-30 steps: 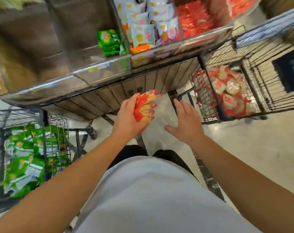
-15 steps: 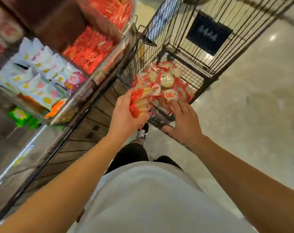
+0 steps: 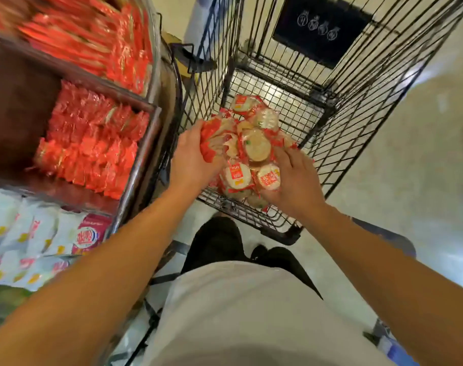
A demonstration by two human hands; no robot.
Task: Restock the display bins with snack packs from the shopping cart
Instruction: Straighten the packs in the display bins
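- On the left, white snack bags (image 3: 40,239) fill the near bin, and red snack packs (image 3: 93,143) fill about the right half of the middle display bin (image 3: 145,143). The left part of that bin is bare brown bottom.
- A farther bin (image 3: 153,48) holds more red packs (image 3: 87,40), blurred.
- The bins' metal edge sits just beside the shopping cart (image 3: 331,107), with only a thin gap between them.
- The cart's wire walls stand tall on all sides, and its top is open. A dark sign (image 3: 320,25) hangs on the far wall.
- The pile of snack packs (image 3: 254,146) lies on the cart's wire floor, at the near end. The far end of the floor is bare wire.
- The left hand (image 3: 193,157) reaches down into the cart, fingers curled tight round a bunch of red packs (image 3: 212,138) at the left of the pile.
- The right hand (image 3: 294,178) lies on the right of the pile, palm down, fingers curled onto a round pack (image 3: 270,178).
- Pale floor (image 3: 410,154) spreads wide to the right.
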